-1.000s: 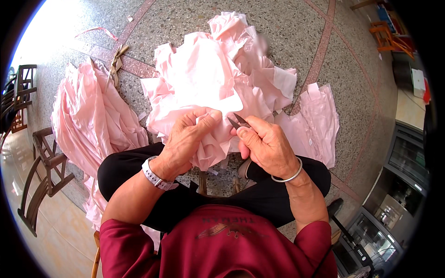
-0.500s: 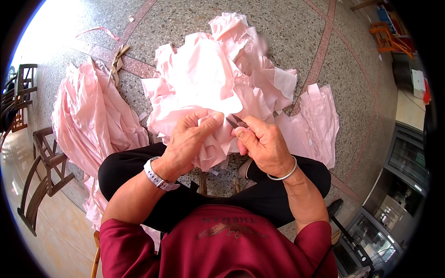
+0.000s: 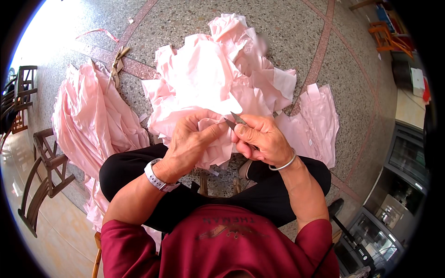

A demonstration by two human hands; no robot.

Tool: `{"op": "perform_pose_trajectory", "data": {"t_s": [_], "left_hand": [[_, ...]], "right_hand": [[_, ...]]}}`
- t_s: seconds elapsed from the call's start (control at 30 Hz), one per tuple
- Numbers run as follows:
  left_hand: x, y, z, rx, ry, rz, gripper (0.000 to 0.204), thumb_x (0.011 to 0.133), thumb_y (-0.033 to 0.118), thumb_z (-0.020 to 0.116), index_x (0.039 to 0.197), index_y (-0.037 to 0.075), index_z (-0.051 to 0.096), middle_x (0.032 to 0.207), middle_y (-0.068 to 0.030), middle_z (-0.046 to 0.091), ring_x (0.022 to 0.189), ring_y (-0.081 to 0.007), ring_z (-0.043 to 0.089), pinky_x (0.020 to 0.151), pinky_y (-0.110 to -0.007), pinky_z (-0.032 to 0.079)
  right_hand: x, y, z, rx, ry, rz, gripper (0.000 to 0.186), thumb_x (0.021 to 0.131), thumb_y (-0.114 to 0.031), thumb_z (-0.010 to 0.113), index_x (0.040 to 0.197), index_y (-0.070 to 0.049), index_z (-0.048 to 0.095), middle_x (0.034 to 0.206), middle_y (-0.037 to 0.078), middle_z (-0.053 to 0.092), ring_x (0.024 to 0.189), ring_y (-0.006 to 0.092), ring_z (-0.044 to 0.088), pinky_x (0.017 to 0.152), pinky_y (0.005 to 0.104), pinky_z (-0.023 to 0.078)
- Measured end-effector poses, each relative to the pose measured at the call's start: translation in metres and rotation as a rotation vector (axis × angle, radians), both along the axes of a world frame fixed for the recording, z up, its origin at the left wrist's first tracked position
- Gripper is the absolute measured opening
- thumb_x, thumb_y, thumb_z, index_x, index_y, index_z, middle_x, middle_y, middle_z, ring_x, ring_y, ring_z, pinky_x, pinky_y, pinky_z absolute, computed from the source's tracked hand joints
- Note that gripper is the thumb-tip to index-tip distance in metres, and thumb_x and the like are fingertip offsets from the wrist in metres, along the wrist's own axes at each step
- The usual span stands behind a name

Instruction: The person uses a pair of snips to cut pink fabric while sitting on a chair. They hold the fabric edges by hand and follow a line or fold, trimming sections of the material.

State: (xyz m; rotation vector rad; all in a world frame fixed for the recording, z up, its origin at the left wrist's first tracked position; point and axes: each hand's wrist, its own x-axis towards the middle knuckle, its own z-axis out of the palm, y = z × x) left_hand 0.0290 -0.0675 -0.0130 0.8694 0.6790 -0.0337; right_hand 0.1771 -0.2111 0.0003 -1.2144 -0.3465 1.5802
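Observation:
My left hand (image 3: 192, 141) pinches an edge of pale pink fabric (image 3: 204, 69), part of a large crumpled heap in front of my knees. In my right hand (image 3: 262, 141) is a small pair of thread snips (image 3: 237, 120), its two dark pointed blades parted and aimed left at the cloth by my left fingertips. Most of the snips is hidden inside my right fist. Folds of the held fabric hang between my hands, over the gap between my legs.
A second pink fabric pile (image 3: 95, 116) lies to the left, and a smaller pink piece (image 3: 317, 120) to the right. Brown cloth strip (image 3: 118, 65) lies on the speckled floor. Wooden chairs (image 3: 48, 167) stand at left; a glass-fronted cabinet (image 3: 405, 155) stands at right.
The snips have shifted slightly, and their blades now gape wider near the cloth. My right hand has turned a little, and my left fingers have moved slightly right along the fabric.

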Motion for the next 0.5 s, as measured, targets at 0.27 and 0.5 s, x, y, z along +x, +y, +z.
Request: {"op": "perform_pose_trajectory", "data": {"t_s": [0.27, 0.5], "left_hand": [[-0.002, -0.002, -0.007, 0.110, 0.069, -0.104, 0.012, 0.095, 0.011, 0.062, 0.101, 0.001, 0.064, 0.090, -0.0040, 0.069, 0.075, -0.0094, 0.065, 0.066, -0.024, 0.054], [-0.003, 0.008, 0.004, -0.125, 0.028, 0.005, 0.015, 0.094, 0.011, 0.062, 0.106, 0.003, 0.064, 0.091, -0.0036, 0.069, 0.076, -0.0106, 0.066, 0.064, -0.025, 0.055]], "right_hand": [[0.002, 0.004, 0.015, 0.259, 0.112, 0.330, 0.022, 0.099, -0.021, 0.056, 0.100, 0.000, 0.060, 0.063, 0.004, 0.057, 0.044, 0.0039, 0.042, 0.037, 0.0184, 0.028], [0.032, -0.007, 0.003, 0.225, -0.169, -0.226, 0.020, 0.093, -0.010, 0.064, 0.111, -0.003, 0.061, 0.080, 0.001, 0.059, 0.057, 0.0027, 0.047, 0.048, 0.0168, 0.036]]}}
